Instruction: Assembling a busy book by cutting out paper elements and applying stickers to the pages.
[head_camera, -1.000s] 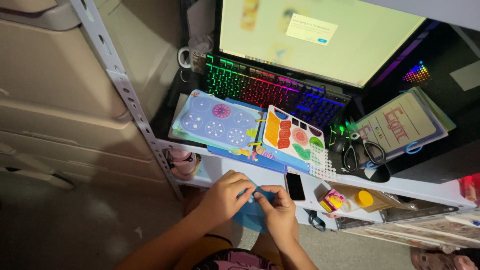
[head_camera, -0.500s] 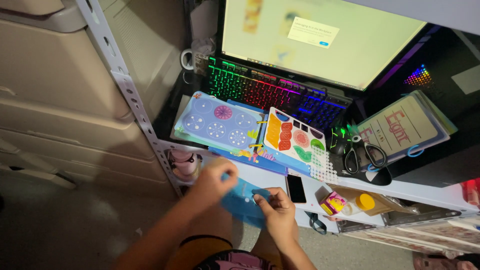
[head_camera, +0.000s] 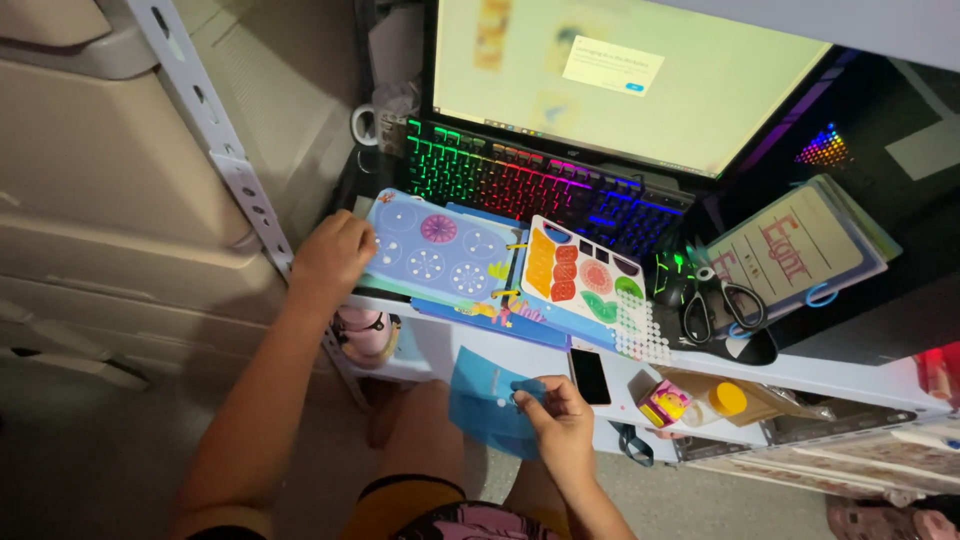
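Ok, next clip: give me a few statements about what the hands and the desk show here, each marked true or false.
1. The right hand holds a blue sheet below the desk edge. True.
2. The left hand rests on the scissors. False: it is at the left edge of the light blue activity board; the scissors lie far to the right, untouched.
3. The keyboard is lit in several colours. True.
4. The monitor is switched off. False: its screen is bright, with a small window showing.
5. A dark phone lies on the white shelf near the right hand. True.
6. Both hands grip the blue sheet. False: only the right hand does.
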